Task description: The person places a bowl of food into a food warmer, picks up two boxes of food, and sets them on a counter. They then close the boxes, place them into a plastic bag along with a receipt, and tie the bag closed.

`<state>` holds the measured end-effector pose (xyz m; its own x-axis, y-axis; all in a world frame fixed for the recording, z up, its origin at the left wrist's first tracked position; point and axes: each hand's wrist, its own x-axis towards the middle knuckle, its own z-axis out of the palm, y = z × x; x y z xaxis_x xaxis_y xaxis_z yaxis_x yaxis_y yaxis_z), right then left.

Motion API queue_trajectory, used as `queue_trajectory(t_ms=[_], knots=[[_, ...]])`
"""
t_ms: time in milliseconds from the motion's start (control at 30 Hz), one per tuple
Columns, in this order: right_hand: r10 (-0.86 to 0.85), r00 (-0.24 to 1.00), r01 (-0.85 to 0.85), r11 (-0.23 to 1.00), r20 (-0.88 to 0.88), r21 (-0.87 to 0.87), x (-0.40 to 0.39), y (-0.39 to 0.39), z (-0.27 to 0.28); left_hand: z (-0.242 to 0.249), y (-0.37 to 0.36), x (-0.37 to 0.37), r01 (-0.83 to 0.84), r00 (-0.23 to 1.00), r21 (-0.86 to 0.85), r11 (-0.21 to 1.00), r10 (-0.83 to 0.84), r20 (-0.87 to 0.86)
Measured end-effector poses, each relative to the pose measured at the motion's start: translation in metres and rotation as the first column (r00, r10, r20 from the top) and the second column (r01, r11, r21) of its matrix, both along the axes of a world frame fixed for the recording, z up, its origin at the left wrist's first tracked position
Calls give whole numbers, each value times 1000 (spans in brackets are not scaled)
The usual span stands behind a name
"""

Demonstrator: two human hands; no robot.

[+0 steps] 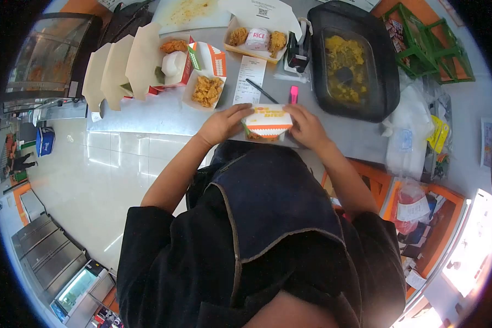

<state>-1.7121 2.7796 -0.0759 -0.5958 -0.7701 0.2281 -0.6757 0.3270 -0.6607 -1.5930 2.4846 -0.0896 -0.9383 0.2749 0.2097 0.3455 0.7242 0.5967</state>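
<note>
A small orange-and-white cardboard food box (268, 119) is held at the counter's near edge, its printed lid facing up. Pieces of food show at its near side. My left hand (224, 124) grips the box's left side, and my right hand (307, 127) grips the right side, fingers bent over the lid's corners. Just beyond the box lie a black pen (261, 91) and a pink highlighter (294, 94). A printed receipt (250, 79) lies under the pen's end. Left of it sits an open box of fried chicken pieces (206, 91).
Several open-lidded meal boxes (142, 68) stand at the left. A box with chicken and a wrapped rice pack (257, 39) sits at the back. A black tub (385, 71) with yellow crumbs, green baskets (415, 41) and plastic bags (410, 126) occupy the right.
</note>
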Motion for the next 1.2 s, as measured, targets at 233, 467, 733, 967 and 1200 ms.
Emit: queue_trajectory(t_ms=[233,467,733,967,1200], knots=[[3,971,-26,995,-241,-95,9,3,-45,-17,-3,2,84,995,50,995,-81,-60],[28,952,-26,1000,-303,12,12,2,-34,-9,-10,3,155,988,114,981,-151,-41],[-34,941,22,999,338,38,29,6,7,-10,-1,7,116,983,33,993,-110,-147],[-399,775,447,894,489,21,35,-21,-8,10,41,40,-101,992,-30,994,99,-79],[-316,834,330,943,451,50,9,-40,-10,33,39,16,-195,974,203,960,214,-74]])
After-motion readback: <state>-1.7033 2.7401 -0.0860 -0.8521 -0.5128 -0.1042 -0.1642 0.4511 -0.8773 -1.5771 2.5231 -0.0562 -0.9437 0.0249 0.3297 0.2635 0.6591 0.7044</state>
